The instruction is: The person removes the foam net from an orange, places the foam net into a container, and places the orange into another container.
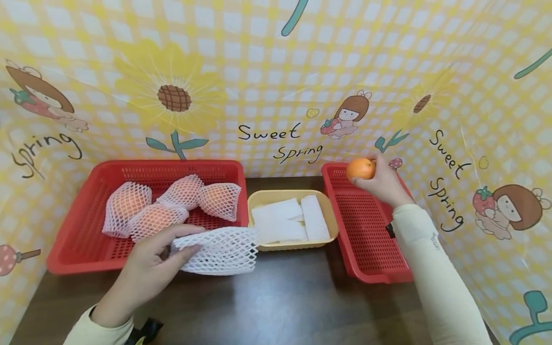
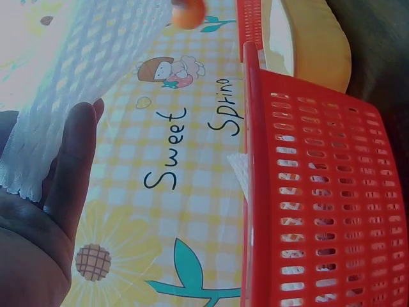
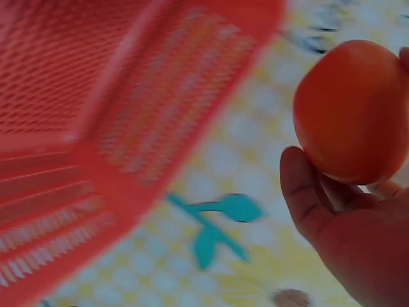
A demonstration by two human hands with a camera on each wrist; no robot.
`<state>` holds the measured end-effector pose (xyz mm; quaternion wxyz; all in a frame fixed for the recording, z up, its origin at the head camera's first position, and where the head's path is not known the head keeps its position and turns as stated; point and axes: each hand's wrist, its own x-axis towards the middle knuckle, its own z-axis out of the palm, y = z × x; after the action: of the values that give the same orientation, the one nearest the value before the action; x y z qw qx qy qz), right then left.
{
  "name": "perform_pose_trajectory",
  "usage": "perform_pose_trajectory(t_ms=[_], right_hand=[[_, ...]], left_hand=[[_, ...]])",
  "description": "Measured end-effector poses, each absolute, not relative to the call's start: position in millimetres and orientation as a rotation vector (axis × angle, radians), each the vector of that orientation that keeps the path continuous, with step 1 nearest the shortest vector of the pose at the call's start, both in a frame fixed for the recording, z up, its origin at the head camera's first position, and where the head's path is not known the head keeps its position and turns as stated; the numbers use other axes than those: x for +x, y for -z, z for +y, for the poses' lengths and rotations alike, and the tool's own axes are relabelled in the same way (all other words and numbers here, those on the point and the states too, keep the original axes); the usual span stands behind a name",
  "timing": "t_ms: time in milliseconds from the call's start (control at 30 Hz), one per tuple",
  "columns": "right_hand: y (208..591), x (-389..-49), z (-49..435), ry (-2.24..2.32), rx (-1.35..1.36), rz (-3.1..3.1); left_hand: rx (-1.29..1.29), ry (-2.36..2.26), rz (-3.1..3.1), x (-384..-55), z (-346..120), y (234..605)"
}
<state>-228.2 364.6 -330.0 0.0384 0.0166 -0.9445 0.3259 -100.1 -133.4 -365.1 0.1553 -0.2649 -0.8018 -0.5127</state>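
Observation:
My left hand (image 1: 151, 268) pinches a white foam net sleeve (image 1: 220, 250) by one end, over the front of the left red basket (image 1: 86, 265). The sleeve's other end points right and hangs free. In the left wrist view the sleeve (image 2: 96, 57) spreads up from between thumb and fingers. My right hand (image 1: 384, 182) grips an orange fruit (image 1: 360, 169), raised over the back of the right red basket (image 1: 375, 278). Up close in the right wrist view, the fruit (image 3: 351, 112) is smooth and bare, held between thumb and fingers.
Several orange fruits in foam nets (image 1: 157, 221) lie in the left basket. A yellow tray (image 1: 293, 247) between the baskets holds flat white foam sleeves (image 1: 280, 218). Checked yellow cloth (image 1: 267, 57) rises behind and at both sides. Dark tabletop (image 1: 276, 297) lies in front.

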Motion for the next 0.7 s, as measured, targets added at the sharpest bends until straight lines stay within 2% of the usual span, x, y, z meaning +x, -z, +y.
perform_pose_trajectory(t_ms=[267, 533, 700], right_hand=[[387.2, -273.5, 379.2, -0.859, -0.098, -3.137], [426.1, -286.4, 381.9, -0.823, -0.173, -3.274], [429.2, -286.2, 377.2, -0.87, -0.176, -3.248]], left_hand=[[-0.78, 1.455, -2.306, -98.9, -136.9, 367.2], [-0.702, 1.46, -2.39, -92.8, -138.6, 369.3], [-0.7, 1.468, -2.374, -94.5, -138.6, 370.0]])
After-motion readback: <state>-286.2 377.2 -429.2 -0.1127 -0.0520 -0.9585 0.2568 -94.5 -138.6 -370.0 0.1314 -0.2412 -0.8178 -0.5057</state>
